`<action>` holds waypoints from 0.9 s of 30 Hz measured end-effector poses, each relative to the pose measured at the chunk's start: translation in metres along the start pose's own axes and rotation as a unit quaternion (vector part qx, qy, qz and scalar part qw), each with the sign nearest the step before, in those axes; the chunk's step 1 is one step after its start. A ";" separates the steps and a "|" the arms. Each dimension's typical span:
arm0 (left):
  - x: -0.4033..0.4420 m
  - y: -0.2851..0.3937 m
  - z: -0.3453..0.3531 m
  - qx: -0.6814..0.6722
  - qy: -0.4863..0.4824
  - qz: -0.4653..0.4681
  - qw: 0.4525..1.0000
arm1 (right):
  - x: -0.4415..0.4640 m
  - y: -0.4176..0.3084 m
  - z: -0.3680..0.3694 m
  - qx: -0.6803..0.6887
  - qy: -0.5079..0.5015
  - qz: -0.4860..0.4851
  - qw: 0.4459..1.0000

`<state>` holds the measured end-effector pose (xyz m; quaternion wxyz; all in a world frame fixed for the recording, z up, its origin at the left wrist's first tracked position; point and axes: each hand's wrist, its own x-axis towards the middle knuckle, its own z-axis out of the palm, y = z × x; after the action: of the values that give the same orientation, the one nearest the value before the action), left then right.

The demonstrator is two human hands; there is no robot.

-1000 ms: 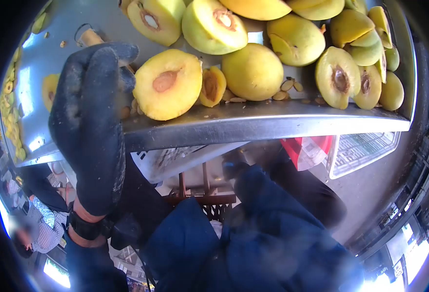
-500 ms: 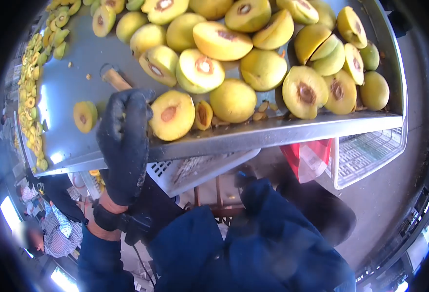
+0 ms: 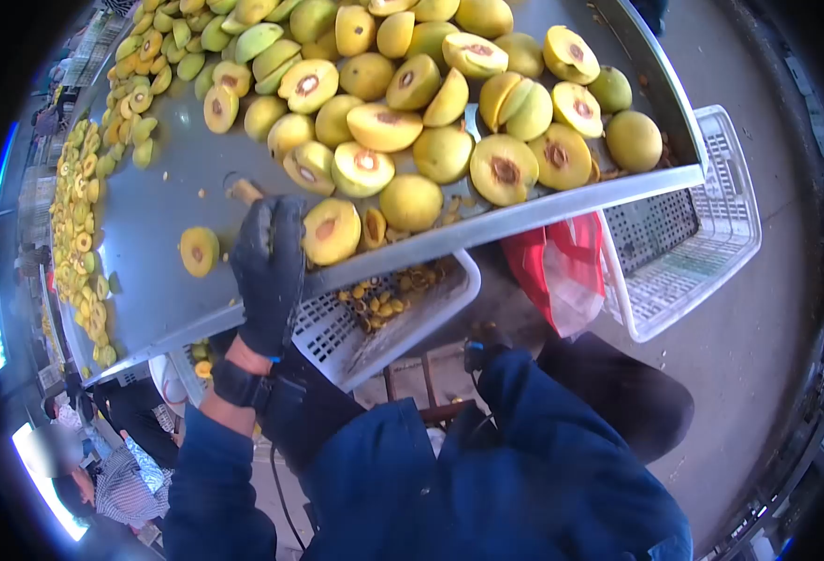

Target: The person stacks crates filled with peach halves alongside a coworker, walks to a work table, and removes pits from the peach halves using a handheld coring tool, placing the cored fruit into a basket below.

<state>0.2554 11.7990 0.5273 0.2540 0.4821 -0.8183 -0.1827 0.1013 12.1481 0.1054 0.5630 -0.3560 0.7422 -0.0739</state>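
My left hand [image 3: 270, 271], in a black glove, is closed at the near edge of a metal tray [image 3: 173, 280]. A short wooden-handled tool [image 3: 245, 191] with what looks like a thin metal loop sticks out beyond its knuckles; the grip itself is hidden. A halved yellow peach [image 3: 331, 232] with its stone sits right beside these fingers. Another peach half [image 3: 199, 251] lies cut face up to the left. My right hand [image 3: 487, 344], also dark-gloved, is low between my knees and the tray; its fingers are too dark and blurred to make out.
Whole and halved peaches [image 3: 412, 204] crowd the tray's right and far parts. Smaller halves [image 3: 85, 243] line its left side. Below the rim is a white crate [image 3: 342, 369] holding yellow scraps. A red bag [image 3: 552, 280] and another white crate [image 3: 711, 271] stand right. Another person [image 3: 127, 481] sits lower left.
The view has shifted, showing more of the tray's far side and the crates below. My left hand stays by the same peach half, still closed. My right hand remains low.
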 end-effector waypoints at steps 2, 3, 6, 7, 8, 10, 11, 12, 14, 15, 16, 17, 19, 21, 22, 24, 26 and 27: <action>0.003 0.005 -0.001 -0.096 -0.010 -0.085 0.992 | -0.007 -0.002 -0.023 -0.049 -0.016 0.021 0.998; 0.002 0.003 0.000 -0.075 -0.004 -0.050 0.996 | -0.012 -0.009 -0.039 -0.087 -0.027 0.026 0.996; 0.001 -0.010 -0.003 0.012 0.023 0.099 0.995 | -0.090 -0.089 -0.092 -0.043 0.086 0.009 0.995; -0.002 -0.011 -0.004 -0.040 0.046 0.075 0.995 | -0.115 -0.115 -0.115 -0.001 0.175 -0.004 0.985; -0.001 -0.016 0.003 -0.087 0.061 0.046 0.993 | -0.087 -0.089 -0.098 -0.118 0.236 0.055 0.963; 0.000 -0.020 0.005 -0.171 0.059 -0.010 0.984 | -0.084 -0.086 -0.092 -0.159 0.277 0.011 0.948; -0.001 -0.032 0.008 -0.137 0.071 0.056 0.986 | -0.085 -0.091 -0.092 -0.201 0.274 0.047 0.939; 0.000 -0.041 0.008 -0.101 0.088 0.119 0.984 | -0.094 -0.100 -0.095 -0.192 0.324 0.015 0.926; -0.005 -0.040 -0.009 0.028 0.142 0.204 0.968 | -0.097 -0.109 -0.096 -0.168 0.382 -0.028 0.908; -0.006 -0.037 -0.021 -0.078 0.144 0.154 0.974 | -0.105 -0.110 -0.104 -0.143 0.388 -0.136 0.900; -0.012 -0.032 -0.035 -0.185 0.138 0.098 0.968 | -0.108 -0.111 -0.101 0.059 0.401 -0.218 0.888; -0.018 -0.029 -0.047 -0.288 0.128 0.038 0.948 | -0.114 -0.116 -0.103 0.164 0.399 -0.270 0.861; -0.030 -0.042 -0.071 -0.226 0.132 0.027 0.965 | -0.135 -0.133 -0.109 0.271 0.389 -0.354 0.806; -0.036 -0.068 -0.093 -0.167 0.170 0.015 0.971 | -0.183 -0.189 -0.126 0.390 0.344 -0.308 0.796; -0.041 -0.088 -0.101 -0.140 0.176 -0.001 0.974 | -0.215 -0.234 -0.139 0.497 0.292 -0.219 0.788; -0.050 -0.127 -0.113 -0.098 0.167 -0.043 0.980 | -0.226 -0.270 -0.144 0.550 0.230 -0.123 0.793; -0.056 -0.153 -0.120 -0.069 0.142 -0.094 0.983 | -0.213 -0.286 -0.143 0.533 0.218 -0.124 0.808; -0.057 -0.158 -0.119 -0.063 0.147 -0.090 0.983 | -0.207 -0.293 -0.142 0.526 0.211 -0.124 0.815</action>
<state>0.4592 11.7690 0.5226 0.3841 0.5586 -0.7121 -0.1826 0.1292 12.0177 0.4671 0.4803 -0.0707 0.6402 -0.5954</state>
